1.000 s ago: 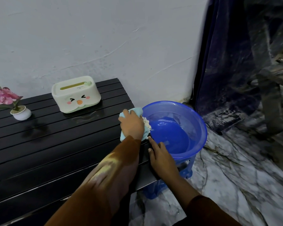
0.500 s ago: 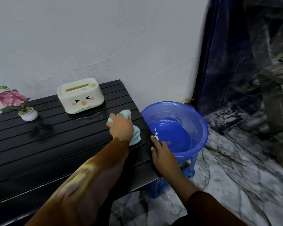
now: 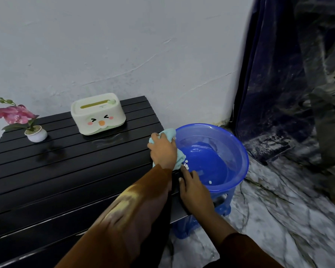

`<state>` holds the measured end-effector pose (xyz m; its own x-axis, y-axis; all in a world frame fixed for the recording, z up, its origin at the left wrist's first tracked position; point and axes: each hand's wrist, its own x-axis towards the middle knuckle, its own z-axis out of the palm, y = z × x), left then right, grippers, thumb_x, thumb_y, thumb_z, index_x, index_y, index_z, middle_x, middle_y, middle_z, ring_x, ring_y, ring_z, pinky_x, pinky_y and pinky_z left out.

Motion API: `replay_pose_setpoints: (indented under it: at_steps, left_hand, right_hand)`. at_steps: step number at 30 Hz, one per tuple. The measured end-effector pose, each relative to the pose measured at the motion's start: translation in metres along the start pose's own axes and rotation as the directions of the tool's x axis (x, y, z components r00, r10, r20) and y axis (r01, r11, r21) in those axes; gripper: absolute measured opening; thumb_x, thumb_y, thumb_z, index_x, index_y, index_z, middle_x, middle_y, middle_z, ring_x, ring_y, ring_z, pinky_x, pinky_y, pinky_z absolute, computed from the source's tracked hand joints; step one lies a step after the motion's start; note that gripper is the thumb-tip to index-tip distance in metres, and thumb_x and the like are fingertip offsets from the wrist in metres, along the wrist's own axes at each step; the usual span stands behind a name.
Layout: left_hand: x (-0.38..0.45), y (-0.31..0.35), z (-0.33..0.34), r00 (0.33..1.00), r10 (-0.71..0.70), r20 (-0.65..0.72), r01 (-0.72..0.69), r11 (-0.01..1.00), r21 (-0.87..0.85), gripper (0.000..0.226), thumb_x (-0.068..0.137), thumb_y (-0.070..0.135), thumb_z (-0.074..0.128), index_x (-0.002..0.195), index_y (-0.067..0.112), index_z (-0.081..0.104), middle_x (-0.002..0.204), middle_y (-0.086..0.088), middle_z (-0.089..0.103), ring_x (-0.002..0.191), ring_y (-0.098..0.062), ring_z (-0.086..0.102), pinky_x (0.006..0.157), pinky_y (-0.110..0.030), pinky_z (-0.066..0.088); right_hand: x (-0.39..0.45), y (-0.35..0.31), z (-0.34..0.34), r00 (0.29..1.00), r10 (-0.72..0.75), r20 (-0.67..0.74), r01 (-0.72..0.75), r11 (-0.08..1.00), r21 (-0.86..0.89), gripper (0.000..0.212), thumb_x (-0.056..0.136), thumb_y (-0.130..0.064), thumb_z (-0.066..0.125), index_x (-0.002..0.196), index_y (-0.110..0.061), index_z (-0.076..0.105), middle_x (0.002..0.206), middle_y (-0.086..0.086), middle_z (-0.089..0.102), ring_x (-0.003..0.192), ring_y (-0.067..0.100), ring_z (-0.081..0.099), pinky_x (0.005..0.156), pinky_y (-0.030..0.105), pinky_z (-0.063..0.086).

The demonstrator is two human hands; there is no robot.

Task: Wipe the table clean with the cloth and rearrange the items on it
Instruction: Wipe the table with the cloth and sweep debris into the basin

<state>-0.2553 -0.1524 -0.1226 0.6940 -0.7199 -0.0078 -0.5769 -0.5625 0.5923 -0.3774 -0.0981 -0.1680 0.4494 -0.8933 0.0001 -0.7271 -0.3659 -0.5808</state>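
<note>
Two ornaments are seen on the black slatted table (image 3: 56, 171): a pink artificial flower in a small white pot (image 3: 36, 134) at the far left, and a cream tissue box (image 3: 98, 114) with a cartoon face further right, near the wall. At the table's right edge, a light blue cloth (image 3: 179, 159) is pressed down by the left hand (image 3: 162, 150), whose fingers are curled over it. Just beside it, the right hand (image 3: 194, 190) is laid with fingers straight against the table's edge. A few white crumbs (image 3: 186, 166) are seen at the fingertips and inside the blue plastic basin (image 3: 238, 151), which is set on a blue stool (image 3: 184, 229) against the table.
</note>
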Motion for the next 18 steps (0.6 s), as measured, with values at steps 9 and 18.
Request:
replay_pose_setpoints:
  at_steps: [9, 18]
  left_hand:
    - [-0.010, -0.039, -0.053, 0.997, -0.014, -0.076, 0.008, 0.996, -0.087, 0.045, 0.096, 0.040, 0.045, 0.133, 0.015, 0.048, 0.141, -0.007, 0.034, 0.123, -0.034, 0.039, 0.091, -0.040, 0.044]
    - [-0.039, -0.109, -0.116, 0.987, -0.065, -0.148, 0.058, 0.997, -0.052, 0.045, 0.095, 0.042, 0.046, 0.133, 0.018, 0.048, 0.141, -0.005, 0.034, 0.121, -0.034, 0.040, 0.084, -0.038, 0.040]
  right_hand:
    - [-0.004, -0.006, -0.004, 0.999, 0.015, 0.045, -0.012, 0.999, -0.049, 0.061, 0.093, -0.051, 0.038, 0.147, -0.028, 0.020, 0.134, 0.007, 0.040, 0.112, 0.030, 0.054, 0.083, 0.038, 0.046]
    - [-0.008, -0.013, -0.010, 0.995, 0.040, 0.095, -0.032, 0.995, -0.090, 0.059, 0.095, -0.048, 0.035, 0.147, -0.025, 0.018, 0.142, 0.012, 0.035, 0.119, 0.034, 0.051, 0.092, 0.043, 0.045]
